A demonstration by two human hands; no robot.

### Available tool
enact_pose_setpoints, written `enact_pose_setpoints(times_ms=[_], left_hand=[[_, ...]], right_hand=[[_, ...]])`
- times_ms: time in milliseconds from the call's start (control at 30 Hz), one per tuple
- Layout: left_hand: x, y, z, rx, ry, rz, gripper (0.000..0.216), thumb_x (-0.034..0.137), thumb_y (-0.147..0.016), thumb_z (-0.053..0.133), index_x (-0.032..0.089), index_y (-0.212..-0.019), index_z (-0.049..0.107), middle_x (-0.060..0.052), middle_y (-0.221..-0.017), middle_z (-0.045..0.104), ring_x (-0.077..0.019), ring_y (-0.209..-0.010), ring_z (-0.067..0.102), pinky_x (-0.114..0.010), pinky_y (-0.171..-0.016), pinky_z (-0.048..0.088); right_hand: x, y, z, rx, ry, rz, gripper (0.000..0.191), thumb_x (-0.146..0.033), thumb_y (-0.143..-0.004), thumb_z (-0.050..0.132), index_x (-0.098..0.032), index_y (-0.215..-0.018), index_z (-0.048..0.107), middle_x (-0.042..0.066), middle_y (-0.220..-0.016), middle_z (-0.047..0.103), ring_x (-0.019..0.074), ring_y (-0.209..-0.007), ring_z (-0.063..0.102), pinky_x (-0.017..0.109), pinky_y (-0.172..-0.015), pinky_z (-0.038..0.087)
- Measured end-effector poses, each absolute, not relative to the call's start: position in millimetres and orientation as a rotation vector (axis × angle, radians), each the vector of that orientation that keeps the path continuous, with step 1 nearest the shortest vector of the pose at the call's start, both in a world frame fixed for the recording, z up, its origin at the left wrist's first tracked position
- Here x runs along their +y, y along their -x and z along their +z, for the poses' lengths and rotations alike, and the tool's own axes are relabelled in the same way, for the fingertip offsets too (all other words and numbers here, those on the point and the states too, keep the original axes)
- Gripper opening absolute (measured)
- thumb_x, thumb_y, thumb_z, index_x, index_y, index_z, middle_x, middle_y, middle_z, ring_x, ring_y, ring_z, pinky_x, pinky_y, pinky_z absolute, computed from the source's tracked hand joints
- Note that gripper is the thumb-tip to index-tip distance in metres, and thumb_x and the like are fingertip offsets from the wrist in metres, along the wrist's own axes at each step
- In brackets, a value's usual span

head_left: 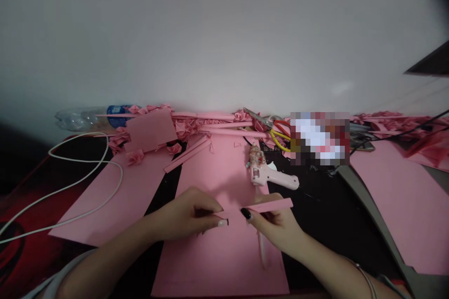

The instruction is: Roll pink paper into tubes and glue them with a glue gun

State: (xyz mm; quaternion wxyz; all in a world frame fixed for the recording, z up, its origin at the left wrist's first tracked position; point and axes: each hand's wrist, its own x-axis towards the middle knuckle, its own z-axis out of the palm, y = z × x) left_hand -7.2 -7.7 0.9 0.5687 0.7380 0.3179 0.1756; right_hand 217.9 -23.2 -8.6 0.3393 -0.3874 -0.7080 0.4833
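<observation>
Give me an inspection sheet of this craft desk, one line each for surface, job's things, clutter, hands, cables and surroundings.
Surface: dark desk largely covered by pink paper sheets.
Job's things: pink paper strip pinched between both hands; pink glue gun lying just beyond it.
Clutter: folded pink paper flowers, rolled pink strips, scissors, plastic bottle along the wall.
Hands: left hand and right hand each grip an end of the strip.
Cables: white cable looping on the left; black cable on the right.
Surroundings: plain white wall.
</observation>
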Motion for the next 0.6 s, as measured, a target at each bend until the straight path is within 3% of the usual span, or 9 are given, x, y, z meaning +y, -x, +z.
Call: enact_pose_setpoints(times_ms=[100, 267, 433, 600], left_hand=[[-8.9, 5.6, 1.8, 0.726, -1.816, 0.411, 0.038, 0.033, -0.089, 0.051, 0.016, -0.055, 0.050, 0.006, -0.051, 0.031, -0.0089, -0.048, 0.027, -0.022, -0.048, 0.024], [-10.5, 6.6, -0.4, 0.721, -1.793, 0.374, 0.030, 0.034, -0.092, 0.046, 0.016, -0.075, 0.064, 0.004, -0.056, 0.041, -0.0102, -0.052, 0.037, -0.022, -0.051, 0.028], [-12.5, 4.4, -0.3, 0.731, -1.815, 0.362, 0.032, 0.033, -0.093, 0.045, 0.015, -0.071, 0.060, 0.006, -0.055, 0.032, -0.0091, -0.051, 0.032, -0.023, -0.050, 0.026], [-14.3, 2.6, 1.8, 0.696, -1.794, 0.364, 0.030, 0.031, -0.093, 0.045, 0.013, -0.077, 0.063, 0.005, -0.056, 0.040, -0.0075, -0.051, 0.037, -0.019, -0.050, 0.029]], right_hand=[[-23.9, -217.7, -7.5, -1.894, 0.993, 1.296, 0.038, -0.031, -0.089, 0.050, -0.018, -0.054, 0.049, -0.003, -0.050, 0.041, 0.0095, -0.047, 0.036, 0.025, -0.045, 0.026], [-25.1, -217.8, -5.2, -1.953, 0.964, 1.310, 0.037, -0.027, -0.089, 0.049, -0.019, -0.054, 0.043, -0.005, -0.050, 0.036, 0.0089, -0.046, 0.033, 0.024, -0.046, 0.026], [-26.5, -214.7, -6.9, -1.981, 0.958, 1.296, 0.040, -0.027, -0.090, 0.045, -0.020, -0.054, 0.033, -0.006, -0.052, 0.030, 0.0085, -0.047, 0.029, 0.024, -0.047, 0.024], [-26.7, -212.0, -6.4, -2.017, 0.886, 1.309, 0.039, -0.023, -0.089, 0.044, -0.020, -0.055, 0.027, -0.007, -0.051, 0.024, 0.0071, -0.046, 0.024, 0.023, -0.044, 0.020]])
